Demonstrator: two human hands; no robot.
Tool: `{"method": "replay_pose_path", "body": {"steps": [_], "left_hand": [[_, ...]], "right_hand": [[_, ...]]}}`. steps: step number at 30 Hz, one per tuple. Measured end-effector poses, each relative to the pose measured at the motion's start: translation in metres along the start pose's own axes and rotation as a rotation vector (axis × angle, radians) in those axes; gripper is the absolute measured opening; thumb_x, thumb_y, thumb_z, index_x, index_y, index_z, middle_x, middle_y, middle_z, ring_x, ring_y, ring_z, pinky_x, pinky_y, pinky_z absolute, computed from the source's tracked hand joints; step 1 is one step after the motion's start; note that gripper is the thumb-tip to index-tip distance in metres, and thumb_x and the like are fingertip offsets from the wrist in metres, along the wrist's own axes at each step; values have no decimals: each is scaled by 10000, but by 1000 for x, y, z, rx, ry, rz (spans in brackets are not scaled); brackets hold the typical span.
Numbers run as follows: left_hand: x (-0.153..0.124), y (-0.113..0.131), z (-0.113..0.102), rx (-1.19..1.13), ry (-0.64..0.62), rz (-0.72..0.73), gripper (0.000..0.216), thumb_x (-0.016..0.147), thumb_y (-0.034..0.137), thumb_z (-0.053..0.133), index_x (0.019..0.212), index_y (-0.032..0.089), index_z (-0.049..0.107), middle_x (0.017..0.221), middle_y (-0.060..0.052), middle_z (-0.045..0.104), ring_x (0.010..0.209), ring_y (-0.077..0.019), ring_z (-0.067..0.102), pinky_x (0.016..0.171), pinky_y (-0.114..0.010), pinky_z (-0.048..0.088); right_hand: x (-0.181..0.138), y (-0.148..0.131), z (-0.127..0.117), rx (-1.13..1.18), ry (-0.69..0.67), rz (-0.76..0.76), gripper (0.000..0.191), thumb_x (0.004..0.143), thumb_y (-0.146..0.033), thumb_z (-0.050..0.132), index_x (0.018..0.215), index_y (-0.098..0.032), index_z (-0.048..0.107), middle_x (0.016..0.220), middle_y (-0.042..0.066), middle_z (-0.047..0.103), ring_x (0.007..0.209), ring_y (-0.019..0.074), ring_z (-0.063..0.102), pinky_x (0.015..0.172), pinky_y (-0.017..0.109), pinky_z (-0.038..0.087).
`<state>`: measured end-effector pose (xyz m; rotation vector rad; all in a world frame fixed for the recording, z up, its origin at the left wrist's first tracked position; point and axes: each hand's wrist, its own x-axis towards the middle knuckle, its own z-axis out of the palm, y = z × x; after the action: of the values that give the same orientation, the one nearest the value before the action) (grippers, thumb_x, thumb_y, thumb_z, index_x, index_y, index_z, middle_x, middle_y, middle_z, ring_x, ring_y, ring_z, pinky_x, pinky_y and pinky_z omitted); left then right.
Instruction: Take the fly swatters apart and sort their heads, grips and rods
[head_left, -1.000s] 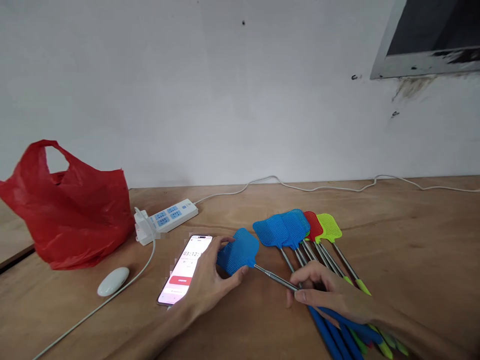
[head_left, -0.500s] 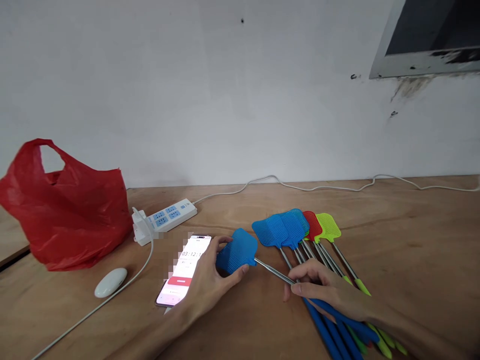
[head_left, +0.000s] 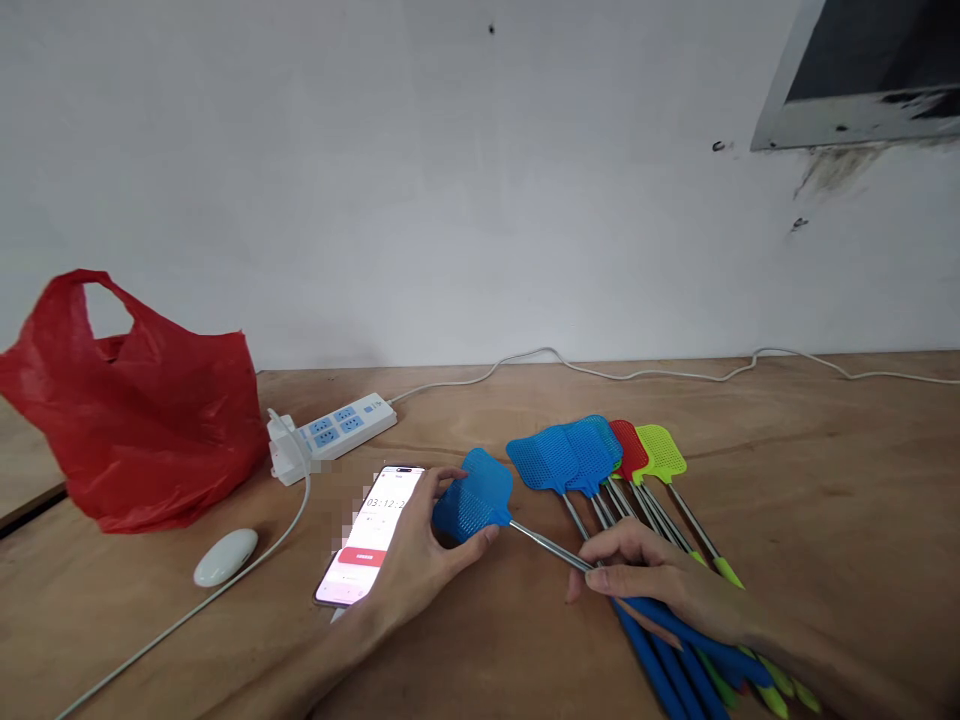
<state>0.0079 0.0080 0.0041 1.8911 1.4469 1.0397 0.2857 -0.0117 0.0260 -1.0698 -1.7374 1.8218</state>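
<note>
Between my two hands is a blue fly swatter (head_left: 480,497) with a mesh head and a thin metal shaft. My left hand (head_left: 424,530) grips the head by its edges, fingers at the far side and thumb at the near side. My right hand (head_left: 645,575) pinches the metal shaft, and the blue handle runs back under that hand. Beneath and beyond it lies a fanned pile of fly swatters: several blue ones (head_left: 545,460), a red one (head_left: 628,447) and a yellow-green one (head_left: 661,452) at the right. My right hand and forearm hide part of their handles.
Left of my left hand lies a lit phone (head_left: 367,545) showing a timer. A white mouse (head_left: 225,557), a power strip (head_left: 349,425) with a plug and cables, and a red plastic bag (head_left: 161,430) stand farther left. A wall rises behind the wooden table (head_left: 450,420).
Both hands keep the same hold on the blue swatter, whose head is tilted slightly differently. The whole view has shifted a little.
</note>
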Motion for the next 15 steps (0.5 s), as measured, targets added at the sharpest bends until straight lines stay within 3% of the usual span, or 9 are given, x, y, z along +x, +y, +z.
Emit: {"method": "replay_pose_path", "body": {"steps": [8,15], "left_hand": [[6,-7,-2,9,72,53,658,692,447,837,1230,276,498,1229,-66,562,1135,-302,545,946,-464,461],[4,-1,-2,-55,91,54,593,745,408,801,1240,284,497,1256,-56,552,1168,-285,526,963,-444,445]], "right_hand": [[0,5,5,28,-7,47,397,896,-492,544,1020,-135,667,380,-117,369,319,75,315,375,194,227],[0,5,17,29,27,17,468,914,-556,498,1029,-128,646,386,-119,367,329,74,302,394,208,232]]}}
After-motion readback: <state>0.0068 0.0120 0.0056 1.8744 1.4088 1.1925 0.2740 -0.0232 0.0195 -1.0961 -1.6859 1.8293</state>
